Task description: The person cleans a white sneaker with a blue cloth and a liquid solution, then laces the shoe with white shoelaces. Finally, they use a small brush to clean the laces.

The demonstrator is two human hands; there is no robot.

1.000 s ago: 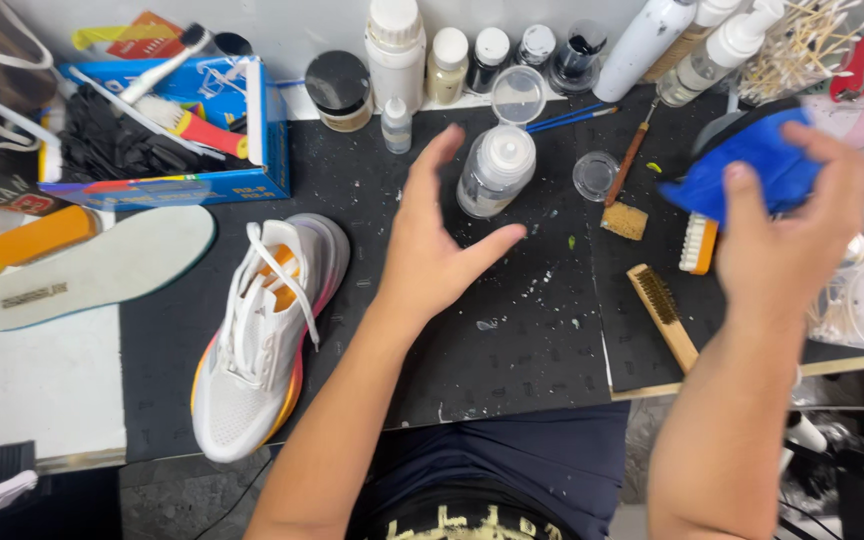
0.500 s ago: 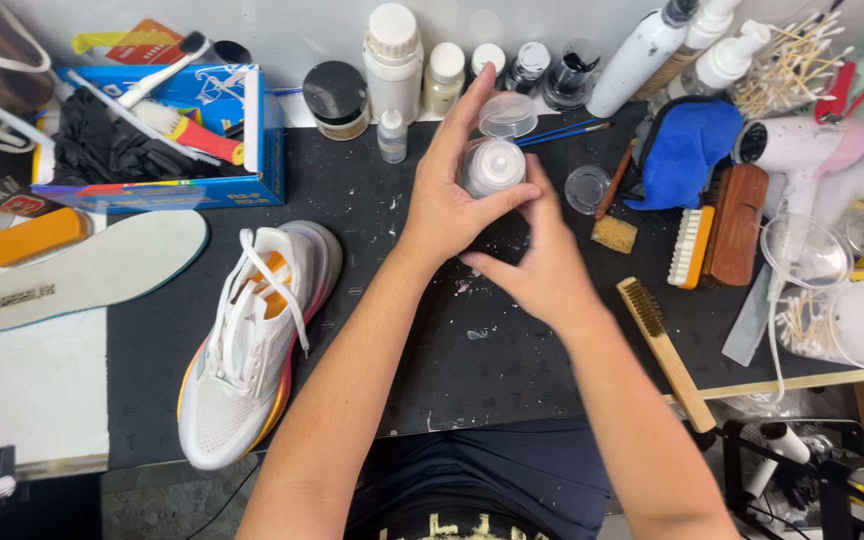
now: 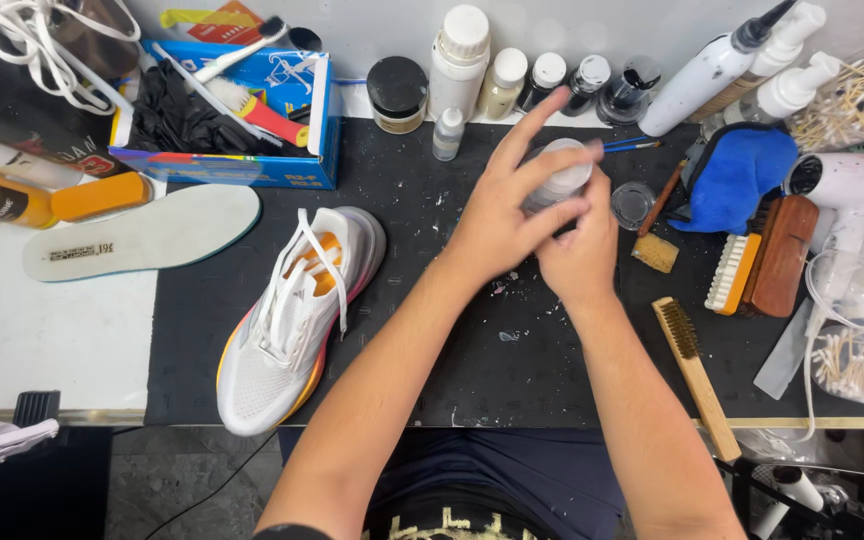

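Nearest the front edge of the black mat (image 3: pixel 512 380), a white shoe (image 3: pixel 287 325) with orange trim lies toe toward the person, left of both forearms. To the right, a wooden-handled wire brush (image 3: pixel 690 365) runs from the mat's middle down to the front edge. Further in, at the mat's centre, the two hands meet around a small white-capped jar (image 3: pixel 564 175): the right hand (image 3: pixel 580 255) grips it from below and behind, while the left hand (image 3: pixel 507 210) closes over its cap from the left, index finger stretched toward the back edge. The jar is held between them, above the mat, mostly hidden by fingers. Just right of the hands stand a small clear cup (image 3: pixel 632 203) and a sponge block (image 3: pixel 655 252); beyond those, a blue cloth (image 3: pixel 737 180) and two wood-backed brushes (image 3: pixel 757 260). An insole (image 3: pixel 142 232) lies at the mat's left edge. Along the back edge stands a row of bottles (image 3: pixel 512 75), with a blue box (image 3: pixel 242 110) at the back left corner.
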